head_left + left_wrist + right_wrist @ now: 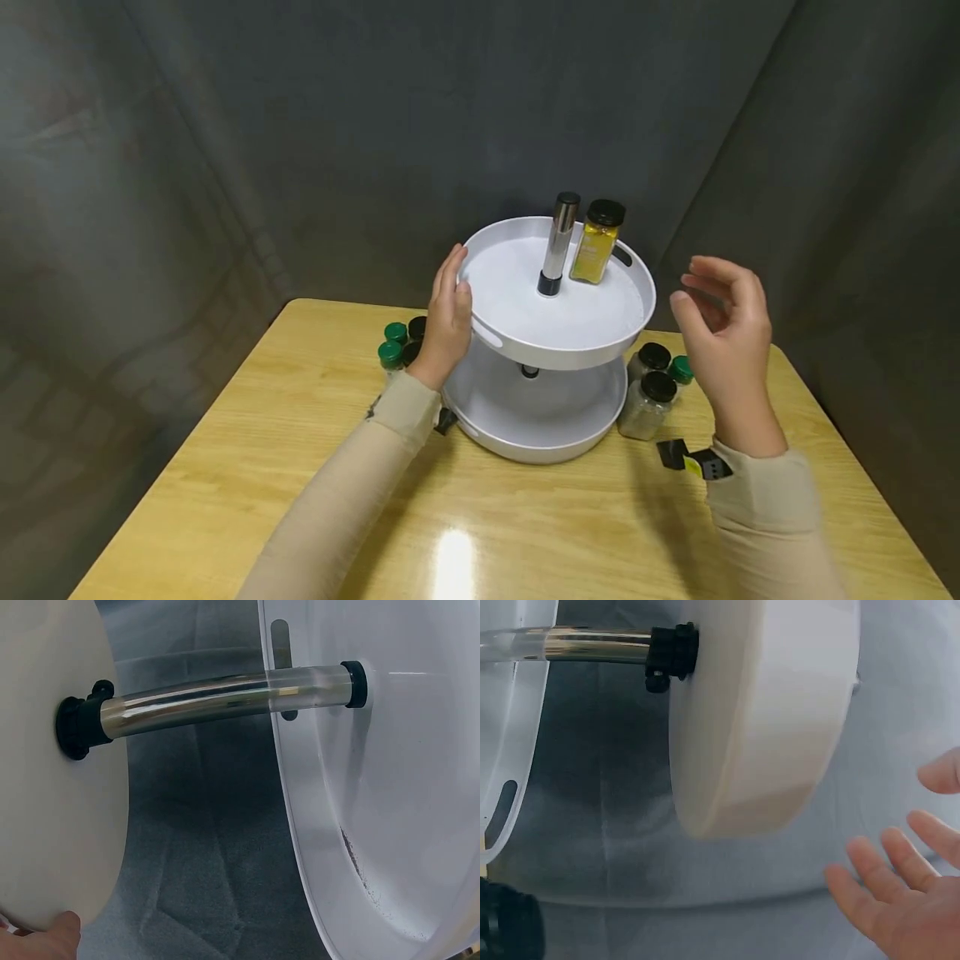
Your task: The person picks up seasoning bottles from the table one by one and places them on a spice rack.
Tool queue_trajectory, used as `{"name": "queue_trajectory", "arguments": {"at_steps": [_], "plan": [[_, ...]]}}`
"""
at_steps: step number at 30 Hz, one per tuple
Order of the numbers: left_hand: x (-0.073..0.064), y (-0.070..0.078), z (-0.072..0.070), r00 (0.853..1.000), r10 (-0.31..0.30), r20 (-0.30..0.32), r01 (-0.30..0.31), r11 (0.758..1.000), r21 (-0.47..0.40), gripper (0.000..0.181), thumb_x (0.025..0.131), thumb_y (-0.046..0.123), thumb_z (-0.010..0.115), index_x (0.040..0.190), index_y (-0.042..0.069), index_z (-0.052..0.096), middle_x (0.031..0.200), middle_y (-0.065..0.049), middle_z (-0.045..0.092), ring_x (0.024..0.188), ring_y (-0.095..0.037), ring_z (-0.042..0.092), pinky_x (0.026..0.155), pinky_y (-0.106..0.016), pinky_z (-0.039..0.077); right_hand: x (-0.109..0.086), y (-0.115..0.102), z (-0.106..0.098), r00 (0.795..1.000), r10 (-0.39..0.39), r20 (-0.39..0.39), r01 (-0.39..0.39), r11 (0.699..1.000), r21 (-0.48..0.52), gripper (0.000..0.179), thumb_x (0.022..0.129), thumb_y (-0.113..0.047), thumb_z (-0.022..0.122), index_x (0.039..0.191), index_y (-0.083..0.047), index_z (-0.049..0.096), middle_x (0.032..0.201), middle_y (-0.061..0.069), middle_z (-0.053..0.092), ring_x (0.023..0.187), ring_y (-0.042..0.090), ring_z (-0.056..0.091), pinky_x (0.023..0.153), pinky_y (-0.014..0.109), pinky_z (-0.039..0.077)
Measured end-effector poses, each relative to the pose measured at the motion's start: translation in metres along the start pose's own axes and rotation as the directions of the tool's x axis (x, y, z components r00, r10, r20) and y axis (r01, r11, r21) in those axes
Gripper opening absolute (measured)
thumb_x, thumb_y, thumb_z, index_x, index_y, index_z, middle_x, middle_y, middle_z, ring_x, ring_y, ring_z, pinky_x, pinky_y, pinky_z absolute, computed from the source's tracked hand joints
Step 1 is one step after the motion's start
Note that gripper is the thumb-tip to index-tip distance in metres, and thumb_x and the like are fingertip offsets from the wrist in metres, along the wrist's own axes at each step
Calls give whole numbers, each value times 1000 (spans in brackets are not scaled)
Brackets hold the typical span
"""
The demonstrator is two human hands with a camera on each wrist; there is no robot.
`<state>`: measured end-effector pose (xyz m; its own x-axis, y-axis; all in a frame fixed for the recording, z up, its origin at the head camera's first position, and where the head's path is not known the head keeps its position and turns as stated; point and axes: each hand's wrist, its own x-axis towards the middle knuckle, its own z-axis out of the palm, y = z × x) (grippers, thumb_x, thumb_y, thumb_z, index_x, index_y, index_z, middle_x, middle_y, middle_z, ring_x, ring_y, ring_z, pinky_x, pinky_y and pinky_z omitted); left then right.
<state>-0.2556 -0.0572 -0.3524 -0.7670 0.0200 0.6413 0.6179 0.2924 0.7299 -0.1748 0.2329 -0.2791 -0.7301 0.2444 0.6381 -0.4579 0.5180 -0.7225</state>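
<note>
A white two-tier round tray stands on the table, its upper tray (555, 321) above its lower tray (536, 446). A silver post (558, 242) rises through the upper tray. Beside this post stands a glass spice jar with yellow contents (596, 246) and a black lid. My left hand (448, 325) touches the left rim of the upper tray, fingers fairly straight; in the left wrist view its thumb (64, 934) is at the tray's edge. To the right, my right hand (723, 333) hangs in the air, loosely curved, holding nothing and apart from the tray.
Black- and green-lidded jars (392, 354) stand left of the tray, partly behind my left hand. More jars (645, 404) with black and green lids stand at its right. The wooden table (300, 450) meets a dark grey curtain (337, 150) behind.
</note>
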Motion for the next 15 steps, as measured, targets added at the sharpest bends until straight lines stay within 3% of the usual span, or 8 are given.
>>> {"name": "queue_trajectory", "arguments": {"at_steps": [4,7,11,15], "plan": [[-1,0,2,1000,-4,2,4,1000,-9,99,97,77,19,155,-3,31,164,-20,23,151,-32,25,122,-46,24,-20,10,-11,992,122,-32,-122,992,1,38,96,-6,64,134,-10,60,121,-13,57,110,7,59,90,15,50],[0,0,4,1000,1,6,-1,1000,-13,97,98,76,19,155,-2,30,164,-19,23,151,-32,24,122,-46,24,-31,20,-17,967,253,-12,-253,967,-11,39,97,-10,65,136,-13,60,119,-13,56,108,5,58,85,13,48],[3,1,4,1000,11,8,-11,1000,-5,93,100,72,19,156,-2,30,164,-19,22,151,-31,24,122,-45,25,-42,33,-20,896,441,47,-438,897,-53,44,98,-19,66,141,-16,56,118,-15,52,104,1,54,81,13,46],[3,0,2,1000,8,6,-8,1000,1,94,100,72,19,155,-3,30,164,-19,23,151,-32,25,122,-45,25,-51,44,-16,824,554,123,-539,832,-133,59,98,-25,66,151,-11,44,135,1,50,110,9,52,75,11,45]]}}
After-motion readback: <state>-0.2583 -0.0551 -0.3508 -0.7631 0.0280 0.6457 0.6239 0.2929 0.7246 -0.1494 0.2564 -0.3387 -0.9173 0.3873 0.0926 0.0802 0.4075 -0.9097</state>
